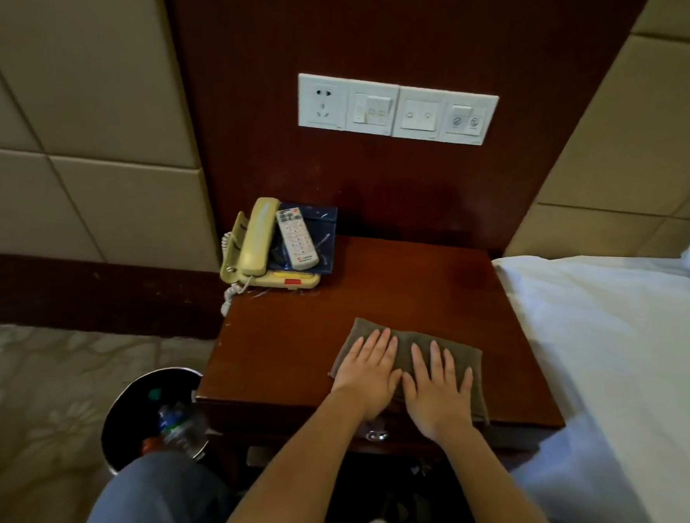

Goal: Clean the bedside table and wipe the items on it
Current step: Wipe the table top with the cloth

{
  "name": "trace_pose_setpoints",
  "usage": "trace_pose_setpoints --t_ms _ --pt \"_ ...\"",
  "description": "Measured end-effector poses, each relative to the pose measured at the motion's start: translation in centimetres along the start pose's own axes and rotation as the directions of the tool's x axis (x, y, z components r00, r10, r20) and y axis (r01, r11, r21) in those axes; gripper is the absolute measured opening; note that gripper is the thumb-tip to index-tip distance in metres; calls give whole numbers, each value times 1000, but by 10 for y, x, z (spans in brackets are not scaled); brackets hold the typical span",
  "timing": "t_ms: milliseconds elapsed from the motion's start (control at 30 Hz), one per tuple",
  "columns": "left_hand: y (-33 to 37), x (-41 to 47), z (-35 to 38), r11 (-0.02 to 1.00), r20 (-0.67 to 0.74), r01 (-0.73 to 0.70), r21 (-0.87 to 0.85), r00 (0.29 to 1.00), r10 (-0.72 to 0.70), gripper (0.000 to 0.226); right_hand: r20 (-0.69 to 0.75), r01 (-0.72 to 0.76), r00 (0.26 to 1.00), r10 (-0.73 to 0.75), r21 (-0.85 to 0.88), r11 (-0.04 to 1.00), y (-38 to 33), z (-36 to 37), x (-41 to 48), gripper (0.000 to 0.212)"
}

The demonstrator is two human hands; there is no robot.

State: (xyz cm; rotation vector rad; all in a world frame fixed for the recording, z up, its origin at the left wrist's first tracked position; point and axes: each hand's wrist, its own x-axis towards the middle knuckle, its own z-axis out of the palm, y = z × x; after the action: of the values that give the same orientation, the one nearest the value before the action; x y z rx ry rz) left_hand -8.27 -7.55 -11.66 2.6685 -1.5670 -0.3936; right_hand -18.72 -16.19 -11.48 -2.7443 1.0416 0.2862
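Two hands, left hand (370, 370) and right hand (437, 382), lie flat with fingers straight, side by side. Both press a brown cloth (457, 355) onto the worktop (282, 338) near its front edge

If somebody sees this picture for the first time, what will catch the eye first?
The left hand and the right hand lie flat, side by side, on a grey-brown cloth near the front edge of the dark wooden bedside table. At its back left corner sits a yellowish telephone with a white remote control on top. On the wall above, a white switch panel stands out.
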Motion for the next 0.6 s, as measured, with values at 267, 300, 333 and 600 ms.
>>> trace_pose_setpoints --t_ms 267,300,333,600 --pt "-125 -52 -7 974 -109 216 -66 969 -222 58 52 164 985 -163 -24 986 -144 6 12 57" --pt "-138 -57 -7 968 -127 241 -75 960 -249 58 60 182 982 -180 -24 983 -159 7 14 57" --pt "-150 -62 -7 961 -140 263 -86 952 -273 57 63 197 979 -195 -26 980 -172 8 16 57" --pt "-201 -77 0 847 -124 335 -413 900 -417 57 87 271 960 -267 -41 962 -235 11 24 56"
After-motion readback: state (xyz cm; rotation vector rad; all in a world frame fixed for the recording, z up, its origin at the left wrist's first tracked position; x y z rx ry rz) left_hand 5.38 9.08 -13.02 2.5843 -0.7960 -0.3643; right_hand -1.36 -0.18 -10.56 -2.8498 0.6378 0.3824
